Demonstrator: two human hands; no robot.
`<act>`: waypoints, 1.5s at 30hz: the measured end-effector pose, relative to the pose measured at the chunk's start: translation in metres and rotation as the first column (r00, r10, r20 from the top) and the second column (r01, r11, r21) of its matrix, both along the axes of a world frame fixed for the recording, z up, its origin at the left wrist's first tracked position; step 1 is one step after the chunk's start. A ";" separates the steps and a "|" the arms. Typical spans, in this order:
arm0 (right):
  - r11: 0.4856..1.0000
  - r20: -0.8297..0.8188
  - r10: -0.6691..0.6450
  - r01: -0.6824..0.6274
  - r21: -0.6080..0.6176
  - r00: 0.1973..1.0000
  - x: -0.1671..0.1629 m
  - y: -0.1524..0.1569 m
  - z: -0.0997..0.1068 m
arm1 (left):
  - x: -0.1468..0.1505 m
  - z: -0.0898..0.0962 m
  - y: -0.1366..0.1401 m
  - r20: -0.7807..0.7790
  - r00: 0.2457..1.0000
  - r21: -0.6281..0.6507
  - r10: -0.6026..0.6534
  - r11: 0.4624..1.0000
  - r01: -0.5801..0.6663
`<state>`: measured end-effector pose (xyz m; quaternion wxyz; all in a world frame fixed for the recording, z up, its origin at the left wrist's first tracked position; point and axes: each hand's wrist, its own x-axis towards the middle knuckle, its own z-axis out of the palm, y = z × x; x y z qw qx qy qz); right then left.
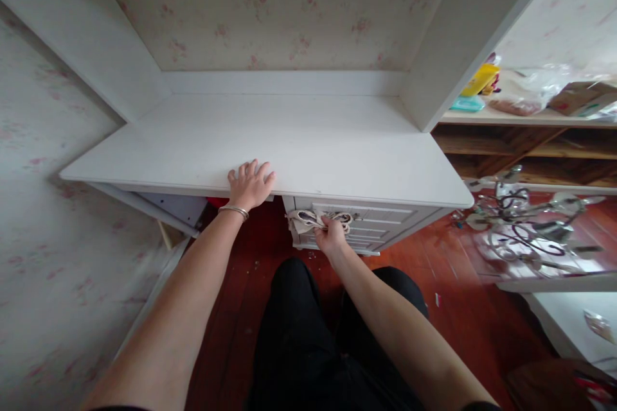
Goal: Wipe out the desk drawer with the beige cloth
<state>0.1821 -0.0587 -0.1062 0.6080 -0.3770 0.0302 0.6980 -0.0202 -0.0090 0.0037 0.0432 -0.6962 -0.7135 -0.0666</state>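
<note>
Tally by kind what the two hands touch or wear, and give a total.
White desk top, under the flat left hand: 1
Cloth at the drawer front, gripped by the right hand: 1
Bracelet on the left wrist: 1
Total: 3

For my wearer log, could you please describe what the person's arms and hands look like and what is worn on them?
Both forearms are bare, no sleeves showing. The left hand has a thin silver bangle at the wrist. The right hand wears nothing visible.
</note>
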 end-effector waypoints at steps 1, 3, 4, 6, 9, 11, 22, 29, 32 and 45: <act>0.998 0.022 -0.029 0.031 -0.063 0.999 0.012 0.000 -0.006 | 0.000 0.001 0.000 0.003 1.000 -0.005 0.003 1.000 -0.003; 0.981 0.072 -0.088 0.099 -0.167 0.994 0.040 -0.001 -0.013 | 0.001 0.002 0.000 0.007 1.000 -0.016 0.012 1.000 -0.012; 0.971 0.098 -0.116 0.134 -0.200 0.988 0.056 -0.002 -0.015 | 0.001 0.002 -0.001 0.009 1.000 -0.019 0.014 1.000 -0.014; 0.949 0.151 -0.166 0.200 -0.245 0.974 0.089 -0.006 -0.014 | 0.002 0.002 -0.001 0.014 1.000 -0.019 0.017 1.000 -0.017; 0.917 0.229 -0.240 0.298 -0.266 0.943 0.139 -0.012 -0.003 | 0.002 0.002 -0.002 0.030 0.999 -0.014 0.013 1.000 -0.013; 0.905 0.264 -0.283 0.348 -0.245 0.922 0.170 -0.014 0.010 | 0.002 0.001 -0.003 0.044 0.999 -0.013 0.008 1.000 -0.007; 0.937 0.192 -0.342 0.349 -0.007 0.920 0.166 -0.026 0.112 | 0.002 0.000 -0.001 0.028 1.000 0.002 0.011 1.000 -0.011; 0.981 0.046 -0.179 0.181 -0.066 0.983 0.060 -0.027 0.123 | 0.004 0.000 -0.001 0.012 1.000 -0.001 0.026 1.000 -0.026; 0.994 -0.052 -0.107 0.106 -0.036 0.993 0.014 -0.023 0.119 | 0.005 0.001 -0.001 0.008 1.000 0.002 0.030 1.000 -0.030; 0.959 0.005 -0.045 0.045 -0.279 0.999 -0.005 -0.005 0.016 | 0.006 0.004 -0.002 0.001 0.999 0.006 0.040 0.999 -0.040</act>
